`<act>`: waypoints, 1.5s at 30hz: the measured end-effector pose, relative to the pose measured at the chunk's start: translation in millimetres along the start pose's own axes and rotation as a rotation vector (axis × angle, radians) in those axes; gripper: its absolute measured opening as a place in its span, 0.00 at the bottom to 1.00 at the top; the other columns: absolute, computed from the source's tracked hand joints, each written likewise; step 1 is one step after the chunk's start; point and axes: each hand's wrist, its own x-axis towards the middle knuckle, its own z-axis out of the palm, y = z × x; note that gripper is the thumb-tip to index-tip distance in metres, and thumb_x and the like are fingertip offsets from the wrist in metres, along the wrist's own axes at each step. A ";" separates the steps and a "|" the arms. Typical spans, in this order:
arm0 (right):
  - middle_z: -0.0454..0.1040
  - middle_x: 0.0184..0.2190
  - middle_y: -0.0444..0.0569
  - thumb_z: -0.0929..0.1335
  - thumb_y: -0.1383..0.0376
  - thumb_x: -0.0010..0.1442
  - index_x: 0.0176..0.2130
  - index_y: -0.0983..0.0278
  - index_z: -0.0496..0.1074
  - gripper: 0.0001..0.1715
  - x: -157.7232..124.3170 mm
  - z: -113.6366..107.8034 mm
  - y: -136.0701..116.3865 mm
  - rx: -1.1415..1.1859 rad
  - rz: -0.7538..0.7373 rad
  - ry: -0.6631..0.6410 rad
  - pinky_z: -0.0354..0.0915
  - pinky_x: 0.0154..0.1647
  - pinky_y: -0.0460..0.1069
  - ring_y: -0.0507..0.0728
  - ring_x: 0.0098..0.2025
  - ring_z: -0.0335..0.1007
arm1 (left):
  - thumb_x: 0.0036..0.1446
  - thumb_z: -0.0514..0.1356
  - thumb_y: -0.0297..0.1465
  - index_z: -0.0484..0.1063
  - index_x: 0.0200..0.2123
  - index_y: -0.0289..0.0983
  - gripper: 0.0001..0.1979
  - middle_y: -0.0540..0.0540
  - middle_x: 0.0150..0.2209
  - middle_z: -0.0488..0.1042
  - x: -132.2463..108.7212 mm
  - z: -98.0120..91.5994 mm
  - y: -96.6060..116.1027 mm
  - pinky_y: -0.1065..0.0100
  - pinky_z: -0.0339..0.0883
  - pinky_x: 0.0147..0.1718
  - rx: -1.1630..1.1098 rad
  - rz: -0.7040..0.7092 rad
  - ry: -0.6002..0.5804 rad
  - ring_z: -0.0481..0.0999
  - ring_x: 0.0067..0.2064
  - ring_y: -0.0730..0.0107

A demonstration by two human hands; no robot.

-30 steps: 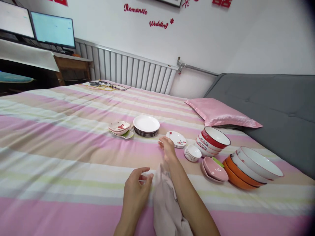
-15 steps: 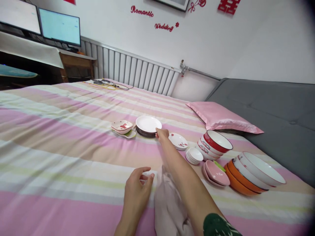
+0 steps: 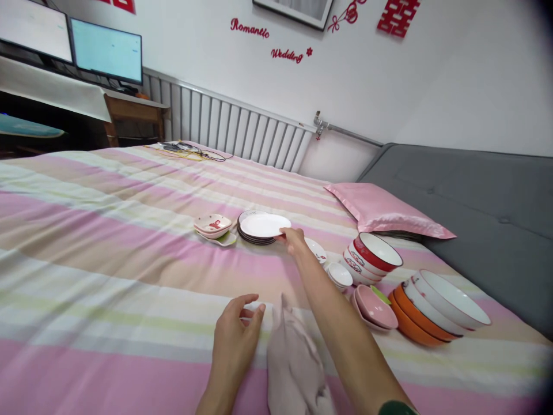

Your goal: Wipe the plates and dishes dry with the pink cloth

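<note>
My right hand [image 3: 294, 240] reaches far out and pinches the right edge of a white plate [image 3: 264, 225]. That plate sits shifted to the right over a stack of dark-rimmed plates [image 3: 254, 239]. Bent and apart, the fingers of my left hand [image 3: 241, 323] hold nothing above the bedspread. Beside it lies a crumpled greyish-pink cloth [image 3: 296, 363]. Left of the plates are small square dishes [image 3: 212, 225] with a red print, on a green-and-white dish [image 3: 227, 238]. My right hand partly hides a stack of small flower-printed plates [image 3: 317, 251].
On the striped bedspread [image 3: 108, 242], to the right, stand small white bowls [image 3: 340, 275], red-and-white bowls [image 3: 378, 253], pink dishes [image 3: 375, 308] and large orange and white bowls [image 3: 453, 300]. Farther back are a pink pillow [image 3: 389, 207], a grey headboard [image 3: 475, 213] and tangled cables [image 3: 190, 151].
My right hand has drawn the top white plate to the right, off the middle of its stack, baring part of the plate beneath. My left hand keeps nearly the same pose.
</note>
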 end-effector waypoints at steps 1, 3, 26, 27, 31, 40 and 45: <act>0.71 0.42 0.49 0.66 0.63 0.62 0.45 0.68 0.68 0.13 -10.6 -7.8 -2.1 0.021 -0.004 -0.026 0.70 0.37 0.51 0.53 0.38 0.71 | 0.45 0.59 0.48 0.73 0.40 0.35 0.25 0.39 0.40 0.75 0.6 0.0 0.7 0.59 0.68 0.35 -0.054 -0.026 0.012 0.74 0.35 0.59; 0.72 0.35 0.46 0.67 0.70 0.58 0.36 0.69 0.68 0.04 -36.8 -27.7 -3.8 0.067 -0.012 -0.098 0.70 0.34 0.47 0.50 0.34 0.70 | 0.46 0.60 0.49 0.70 0.45 0.34 0.29 0.38 0.44 0.74 0.6 -0.7 5.3 0.58 0.68 0.39 -0.237 -0.104 0.041 0.75 0.39 0.58; 0.66 0.52 0.62 0.76 0.60 0.40 0.61 0.61 0.57 0.52 -171.6 -129.9 26.2 -1.309 -0.219 -0.648 0.60 0.48 0.59 0.71 0.52 0.63 | 0.57 0.56 0.38 0.70 0.45 0.47 0.13 0.58 0.58 0.66 5.0 -22.1 39.4 0.53 0.60 0.56 -0.950 -0.183 0.466 0.60 0.62 0.61; 0.68 0.49 0.61 0.74 0.63 0.43 0.60 0.62 0.59 0.47 -169.5 -128.1 28.1 -1.337 -0.219 -0.640 0.61 0.45 0.58 0.71 0.49 0.66 | 0.58 0.55 0.38 0.70 0.45 0.47 0.12 0.58 0.58 0.66 4.2 -21.3 41.0 0.53 0.58 0.57 -0.948 -0.194 0.455 0.59 0.62 0.62; 0.74 0.38 0.53 0.69 0.65 0.51 0.44 0.62 0.72 0.18 -158.8 -133.6 18.2 -1.119 -0.277 -0.698 0.62 0.40 0.54 0.64 0.42 0.69 | 0.56 0.57 0.39 0.72 0.43 0.46 0.12 0.59 0.57 0.68 3.7 -12.9 40.9 0.54 0.58 0.58 -0.974 -0.202 0.441 0.61 0.61 0.62; 0.74 0.40 0.46 0.73 0.62 0.44 0.46 0.61 0.69 0.28 -144.4 -171.9 -25.9 0.385 -0.314 0.113 0.69 0.36 0.46 0.53 0.39 0.71 | 0.58 0.56 0.35 0.74 0.45 0.40 0.14 0.46 0.49 0.75 -5.6 3.1 42.6 0.50 0.58 0.57 -1.099 -0.295 0.378 0.67 0.56 0.55; 0.75 0.42 0.46 0.75 0.64 0.42 0.51 0.58 0.68 0.36 -146.1 -168.0 -24.6 0.399 -0.279 0.061 0.70 0.40 0.51 0.56 0.42 0.72 | 0.58 0.55 0.34 0.74 0.46 0.38 0.14 0.44 0.45 0.77 -9.3 10.6 45.0 0.51 0.57 0.56 -1.097 -0.348 0.343 0.71 0.53 0.57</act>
